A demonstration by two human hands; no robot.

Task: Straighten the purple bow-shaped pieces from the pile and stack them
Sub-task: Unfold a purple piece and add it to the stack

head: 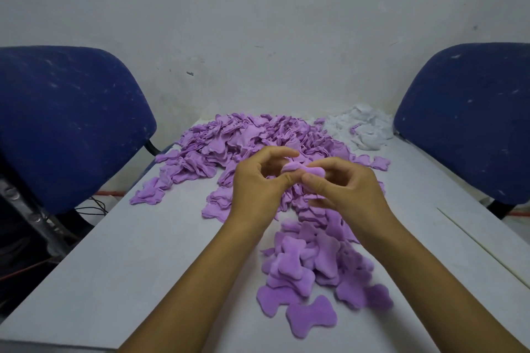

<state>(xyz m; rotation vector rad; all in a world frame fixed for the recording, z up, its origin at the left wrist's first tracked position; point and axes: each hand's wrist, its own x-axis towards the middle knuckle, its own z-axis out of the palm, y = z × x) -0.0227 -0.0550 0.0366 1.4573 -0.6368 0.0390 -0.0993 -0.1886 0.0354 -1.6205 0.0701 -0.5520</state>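
Wall [272, 8]: white and a little marked, it fills the whole upper part behind the table.
Table [120, 252]: a pale grey top that runs from the near edge up to the wall; all the pieces lie on it.
Left chair [66, 123]: blue cloth back with white scuffs, it stands beside the left edge of the table.
Right chair [470, 117]: the same blue cloth, beside the right edge of the table.
Far pile [252, 137]: a wide heap of purple bow-shaped pieces, crumpled and mixed, at the far end of the table, reaching toward the hands.
Near heap [312, 264]: flatter purple bows lying one over another, close to the person, partly under the right forearm; some single bows lie flat at its near edge.
White scraps [361, 129]: a small pile of white fluffy cloth at the far right corner, just beside the purple pile.
Left hand [258, 186]: raised above the table, thumb and curled fingers pinch the left end of the held piece.
Right hand [344, 186]: raised at the same height, thumb and fingers pinch the right end of the same piece.
Held piece [301, 169]: one purple bow, folded or bunched, between both hands, above the middle of the table and in front of the far pile.
Cables [94, 203]: dark and orange wires on the floor, under the left chair.
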